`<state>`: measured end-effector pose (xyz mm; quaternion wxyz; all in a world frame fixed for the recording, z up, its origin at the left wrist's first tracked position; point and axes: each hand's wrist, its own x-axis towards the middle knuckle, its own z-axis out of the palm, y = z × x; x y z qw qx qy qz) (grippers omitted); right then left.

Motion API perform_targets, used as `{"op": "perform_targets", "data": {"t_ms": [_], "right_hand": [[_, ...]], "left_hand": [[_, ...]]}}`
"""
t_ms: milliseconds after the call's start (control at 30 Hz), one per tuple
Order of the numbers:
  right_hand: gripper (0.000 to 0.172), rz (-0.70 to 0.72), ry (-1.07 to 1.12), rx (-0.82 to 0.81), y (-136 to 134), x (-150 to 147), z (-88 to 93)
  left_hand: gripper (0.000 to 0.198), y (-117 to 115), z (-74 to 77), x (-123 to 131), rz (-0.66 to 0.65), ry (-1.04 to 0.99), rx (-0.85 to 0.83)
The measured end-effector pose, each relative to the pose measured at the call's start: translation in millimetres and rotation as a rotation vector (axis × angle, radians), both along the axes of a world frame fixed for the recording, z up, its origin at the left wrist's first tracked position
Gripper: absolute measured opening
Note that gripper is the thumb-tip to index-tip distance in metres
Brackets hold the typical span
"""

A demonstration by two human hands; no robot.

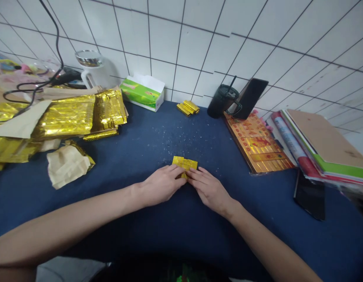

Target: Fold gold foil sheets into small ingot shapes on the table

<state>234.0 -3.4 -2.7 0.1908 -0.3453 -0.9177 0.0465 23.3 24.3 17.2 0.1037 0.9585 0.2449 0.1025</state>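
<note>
A small piece of gold foil paper lies on the blue tabletop near the middle of the view, its far edge uneven. My left hand has its fingers closed on the paper's near left part. From the right, my right hand pinches the near right part with fingers held together. Both hands' fingertips almost meet over the paper and hide its near edge. Beyond them, close to the wall, rest several small gold rolls.
Stacked gold sheets and a crumpled paper lie left. Along the wall stand a white mug, green tissue box, dark cup and upright phone. Rightward are an orange packet, books and another phone.
</note>
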Motion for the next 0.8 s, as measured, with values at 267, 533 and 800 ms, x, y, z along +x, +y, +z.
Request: {"op": "perform_targets", "data": {"t_ms": [267, 533, 800], "right_hand": [[0.029, -0.006, 0.030, 0.006, 0, 0, -1.3], [0.029, -0.009, 0.042, -0.026, 1, 0, 1.1], [0.029, -0.010, 0.044, -0.033, 1, 0, 3.2]], "left_hand": [[0.024, 23, 2.6, 2, 0.108, -0.066, -0.135], [0.014, 36, 6.4, 0, 0.048, -0.041, -0.128], [0.012, 34, 14.4, -5, -0.081, 0.039, -0.111]]}}
